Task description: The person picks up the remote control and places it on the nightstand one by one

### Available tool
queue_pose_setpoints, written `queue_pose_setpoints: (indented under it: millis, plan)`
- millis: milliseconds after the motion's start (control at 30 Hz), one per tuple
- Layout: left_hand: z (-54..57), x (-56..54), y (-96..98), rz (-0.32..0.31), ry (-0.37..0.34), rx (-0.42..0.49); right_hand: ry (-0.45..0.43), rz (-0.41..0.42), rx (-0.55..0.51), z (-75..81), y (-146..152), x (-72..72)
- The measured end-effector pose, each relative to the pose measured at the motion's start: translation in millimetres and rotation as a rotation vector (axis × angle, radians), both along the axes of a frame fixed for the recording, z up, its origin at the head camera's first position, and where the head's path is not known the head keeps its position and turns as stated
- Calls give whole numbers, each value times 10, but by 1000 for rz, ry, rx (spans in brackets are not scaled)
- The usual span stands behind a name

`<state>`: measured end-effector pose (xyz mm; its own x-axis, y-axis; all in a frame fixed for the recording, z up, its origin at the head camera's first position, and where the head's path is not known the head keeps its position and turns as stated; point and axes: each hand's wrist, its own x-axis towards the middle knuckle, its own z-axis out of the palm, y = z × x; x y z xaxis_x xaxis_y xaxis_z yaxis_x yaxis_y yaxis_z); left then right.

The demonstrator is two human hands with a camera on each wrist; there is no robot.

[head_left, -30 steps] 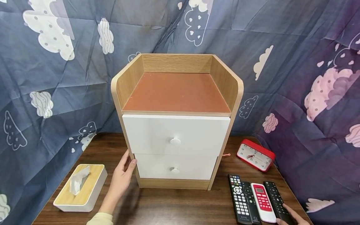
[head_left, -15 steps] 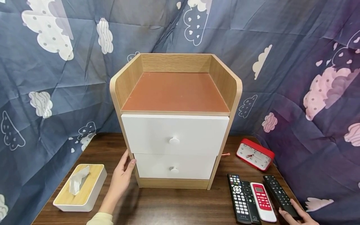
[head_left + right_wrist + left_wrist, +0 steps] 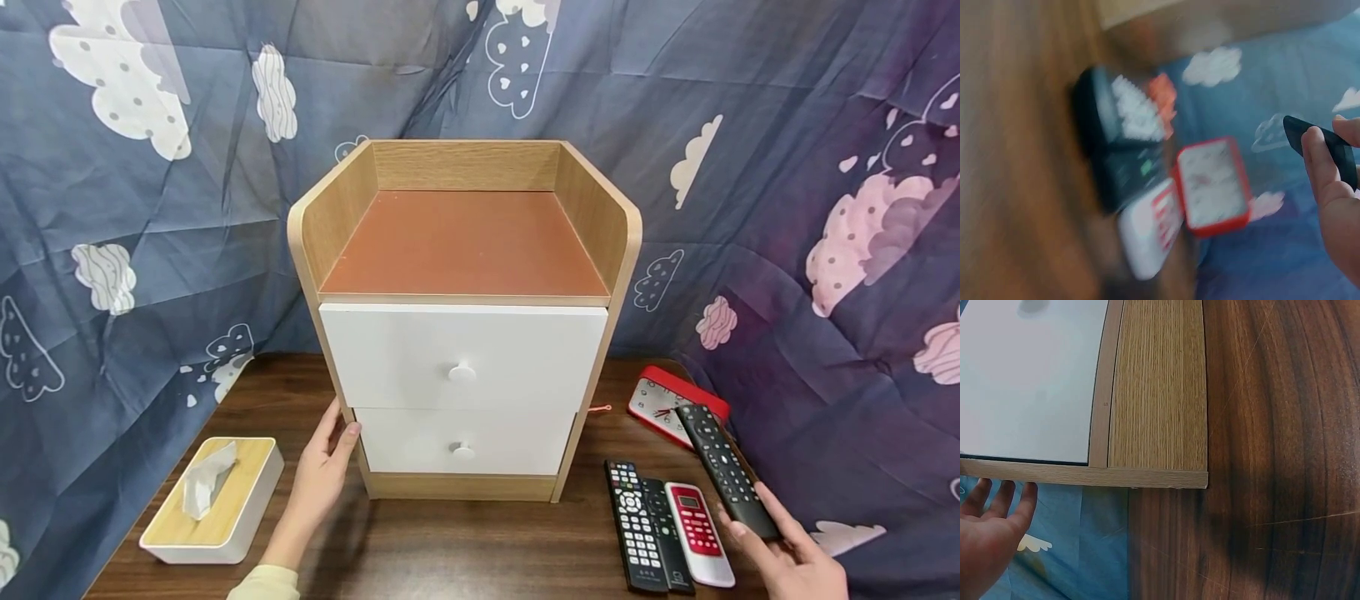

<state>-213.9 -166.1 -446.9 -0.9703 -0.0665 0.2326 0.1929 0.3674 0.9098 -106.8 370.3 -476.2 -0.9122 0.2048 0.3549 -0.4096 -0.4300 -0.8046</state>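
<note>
My right hand (image 3: 802,558) holds a black remote control (image 3: 723,467) by its lower end, between thumb and fingers. The remote is raised above the table and overlaps the red alarm clock (image 3: 660,404) in the head view. In the right wrist view the lifted remote (image 3: 1322,147) shows side-on in the fingers. My left hand (image 3: 318,475) touches the left side of a wooden cabinet (image 3: 465,487) with white drawers, its thumb near the front edge. The left wrist view shows fingertips of the left hand (image 3: 991,531) against the side panel.
Left of the remote in hand lie a large black remote (image 3: 637,529), a smaller black one (image 3: 666,533) and a white-and-red remote (image 3: 701,533). A tissue box (image 3: 243,512) stands at left on the wooden table (image 3: 435,550). Cloud-patterned cloth (image 3: 465,100) hangs behind.
My right hand has picked up the rightmost black remote and raised it off the table, forward and slightly left. The left hand stays at the cabinet's side.
</note>
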Motion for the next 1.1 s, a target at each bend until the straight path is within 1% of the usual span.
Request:
queue_pose_setpoints:
  millis: [33, 67, 100, 167, 200, 233, 267, 333, 367, 433, 500, 567, 633, 733, 767, 800, 833, 900, 967, 1033, 1100]
  plan:
    - [-1, 0, 1, 1, 0, -2, -71, -178, 91, 93, -96, 19]
    - [-3, 0, 0, 2, -1, -5, -98, -300, 113, 176, -204, 34]
    - [-4, 0, 0, 4, -2, -7, -34, -277, 96, 242, -258, 31]
    - [-9, 1, -2, 8, -2, -12, 68, -193, 33, 385, -348, 38]
    - [-11, 0, -2, 7, -2, -11, 118, -163, 7, 458, -394, 43]
    - [-11, 0, -2, 7, -2, -9, 157, -152, -18, 536, -443, 48]
    - [-12, 1, -2, 6, -2, -10, 187, -143, -43, 616, -495, 55]
    - [-9, 1, 1, 4, 0, -7, 235, -101, -115, 774, -583, 79]
    - [-7, 1, 2, 3, 2, -4, 250, -107, -130, 862, -637, 93]
    - [-2, 2, 5, 4, 1, 0, 296, -89, -159, 1026, -736, 119]
    - [1, 1, 6, 7, 1, 0, 350, -55, -161, 1179, -829, 138]
    - [0, -3, 5, 9, 0, 1, 395, -39, -166, 1325, -937, 151]
    - [-3, -9, 5, 12, -3, -1, 464, 26, -194, 1460, -1043, 153]
    - [-3, -10, 7, 10, -3, 4, 534, 74, -211, 1683, -1243, 137]
    - [-2, -9, 8, 10, -2, 6, 554, 85, -196, 1758, -1312, 123]
    - [1, -6, 9, 12, -2, 6, 575, 118, -201, 1828, -1379, 102]
    - [5, -3, 10, 11, -1, 9, 577, 120, -174, 1901, -1451, 82]
    - [9, 4, 11, 11, 2, 9, 559, 94, -96, 2039, -1590, 31]
    - [14, 12, 11, 11, 2, 7, 515, 52, 7, 2172, -1720, -31]
    - [19, 15, 12, 7, 3, 4, 441, -22, 165, 2305, -1853, -126]
    - [25, 15, 12, 6, 1, 7, 361, -89, 329, 2417, -1985, -270]
